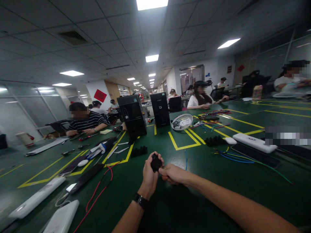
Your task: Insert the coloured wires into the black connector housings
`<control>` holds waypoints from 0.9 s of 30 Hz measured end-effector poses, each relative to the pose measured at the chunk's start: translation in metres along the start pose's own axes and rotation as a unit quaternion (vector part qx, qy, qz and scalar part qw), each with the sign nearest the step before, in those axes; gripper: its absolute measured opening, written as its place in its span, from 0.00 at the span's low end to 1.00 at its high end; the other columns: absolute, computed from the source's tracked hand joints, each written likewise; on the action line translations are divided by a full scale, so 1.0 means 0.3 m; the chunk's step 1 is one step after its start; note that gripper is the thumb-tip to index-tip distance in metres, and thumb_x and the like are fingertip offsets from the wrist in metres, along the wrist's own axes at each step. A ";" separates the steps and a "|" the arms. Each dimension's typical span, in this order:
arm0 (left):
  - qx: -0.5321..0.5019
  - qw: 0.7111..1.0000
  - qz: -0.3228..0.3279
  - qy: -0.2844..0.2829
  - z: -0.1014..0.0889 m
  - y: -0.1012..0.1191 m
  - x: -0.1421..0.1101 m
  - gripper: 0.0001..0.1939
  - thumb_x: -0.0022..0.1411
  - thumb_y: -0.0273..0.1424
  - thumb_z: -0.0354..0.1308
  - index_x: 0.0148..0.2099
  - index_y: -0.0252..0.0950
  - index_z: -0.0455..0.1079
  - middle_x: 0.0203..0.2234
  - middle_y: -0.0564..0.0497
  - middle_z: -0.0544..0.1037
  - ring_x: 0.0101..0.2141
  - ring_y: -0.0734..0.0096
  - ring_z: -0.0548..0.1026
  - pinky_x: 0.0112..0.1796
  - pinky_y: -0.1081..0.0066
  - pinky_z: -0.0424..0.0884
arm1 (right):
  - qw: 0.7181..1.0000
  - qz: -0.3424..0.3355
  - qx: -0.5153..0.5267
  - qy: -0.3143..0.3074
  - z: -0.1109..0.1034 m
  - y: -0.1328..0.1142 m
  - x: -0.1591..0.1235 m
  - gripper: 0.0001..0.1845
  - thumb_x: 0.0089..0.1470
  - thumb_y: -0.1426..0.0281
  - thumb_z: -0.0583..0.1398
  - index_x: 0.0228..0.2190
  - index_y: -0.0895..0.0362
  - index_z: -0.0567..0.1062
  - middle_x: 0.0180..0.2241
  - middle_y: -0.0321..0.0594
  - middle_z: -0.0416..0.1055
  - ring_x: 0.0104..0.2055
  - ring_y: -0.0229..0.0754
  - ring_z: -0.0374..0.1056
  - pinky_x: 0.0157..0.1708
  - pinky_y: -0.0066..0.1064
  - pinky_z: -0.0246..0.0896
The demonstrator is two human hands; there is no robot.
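Note:
A small black part (155,162), roughly round, sits in my left hand (148,170), whose fingers wrap round it from the left and above. Its exact kind I cannot make out. My right hand (173,173) is closed at the lower right side of the part, thumb and forefinger pressed together against it. Anything thin pinched between those fingers is hidden. Both hands are held above the green table (167,204) near its front. Just beyond them lies a black ridged piece (139,151), and a blue wire (186,160) is to the right.
Two black computer cases (132,116) stand ahead, beside a white basket (182,122). Blue and green wires (236,157) and a white power bank (254,142) lie right. Red wires (97,186) and white power strips (39,195) lie left. People sit around the table.

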State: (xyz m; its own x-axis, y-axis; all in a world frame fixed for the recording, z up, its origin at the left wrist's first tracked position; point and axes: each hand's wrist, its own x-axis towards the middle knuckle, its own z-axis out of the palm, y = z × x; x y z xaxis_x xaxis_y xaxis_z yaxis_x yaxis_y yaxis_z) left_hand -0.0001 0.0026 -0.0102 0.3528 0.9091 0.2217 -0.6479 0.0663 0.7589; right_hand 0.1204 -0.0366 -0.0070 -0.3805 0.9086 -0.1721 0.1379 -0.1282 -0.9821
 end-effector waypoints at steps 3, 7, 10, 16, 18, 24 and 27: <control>0.062 0.997 0.045 -0.024 -0.010 0.001 0.012 0.10 0.59 0.36 0.51 0.39 0.34 0.66 0.29 0.51 0.68 0.31 0.72 0.69 0.34 0.72 0.64 | 1.000 -0.005 -0.013 0.002 -0.011 0.000 0.002 0.23 0.58 0.58 0.50 0.16 0.56 0.59 0.08 0.24 0.48 0.09 0.27 0.40 0.09 0.22 0.33; 0.051 0.997 0.057 -0.009 -0.015 -0.004 0.026 0.11 0.59 0.36 0.51 0.39 0.34 0.67 0.29 0.51 0.68 0.30 0.72 0.69 0.35 0.71 0.64 | 0.999 -0.040 -0.016 0.002 -0.018 0.008 0.011 0.26 0.58 0.54 0.48 0.18 0.58 0.64 0.08 0.26 0.51 0.09 0.28 0.42 0.09 0.22 0.37; 0.025 0.999 0.039 0.018 -0.016 -0.017 0.024 0.11 0.59 0.35 0.51 0.40 0.33 0.67 0.30 0.50 0.69 0.30 0.73 0.69 0.35 0.71 0.65 | 0.998 -0.035 -0.038 0.024 -0.011 0.019 0.016 0.28 0.59 0.53 0.45 0.18 0.58 0.65 0.08 0.27 0.51 0.09 0.29 0.43 0.10 0.23 0.37; 0.023 0.996 0.020 0.078 -0.031 -0.032 0.009 0.13 0.56 0.36 0.56 0.42 0.34 0.67 0.31 0.51 0.70 0.29 0.74 0.69 0.33 0.73 0.65 | 0.990 -0.035 -0.098 0.093 0.021 0.038 0.027 0.27 0.60 0.55 0.47 0.16 0.58 0.62 0.09 0.26 0.49 0.10 0.27 0.43 0.14 0.22 0.38; 0.031 0.997 0.016 0.075 -0.031 -0.028 0.008 0.14 0.56 0.36 0.56 0.42 0.34 0.67 0.30 0.51 0.70 0.28 0.74 0.69 0.33 0.73 0.66 | 0.990 -0.040 -0.094 0.092 0.020 0.045 0.032 0.27 0.60 0.56 0.46 0.16 0.57 0.61 0.09 0.26 0.48 0.10 0.27 0.42 0.13 0.23 0.37; 0.090 0.990 0.046 0.100 -0.041 -0.020 0.034 0.14 0.56 0.37 0.55 0.40 0.31 0.69 0.28 0.50 0.72 0.28 0.72 0.71 0.32 0.72 0.67 | 0.989 -0.058 -0.122 0.058 -0.013 0.037 0.031 0.19 0.58 0.62 0.49 0.25 0.59 0.71 0.13 0.28 0.56 0.13 0.30 0.50 0.15 0.23 0.43; 0.116 0.977 0.069 0.164 -0.064 -0.015 0.061 0.13 0.54 0.36 0.54 0.37 0.31 0.69 0.25 0.51 0.72 0.26 0.72 0.71 0.30 0.71 0.67 | 0.948 -0.109 -0.267 0.133 -0.011 0.015 0.012 0.12 0.55 0.69 0.53 0.27 0.59 0.75 0.18 0.32 0.65 0.20 0.32 0.59 0.22 0.23 0.49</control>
State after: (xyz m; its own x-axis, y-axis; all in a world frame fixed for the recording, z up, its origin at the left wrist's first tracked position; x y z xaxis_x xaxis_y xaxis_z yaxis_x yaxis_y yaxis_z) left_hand -0.0036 0.0268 -0.0213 0.0133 0.9881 0.1532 -0.4902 -0.1272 0.8623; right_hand 0.1227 -0.0326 -0.0118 -0.2182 0.9678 0.1254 0.5539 0.2287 -0.8005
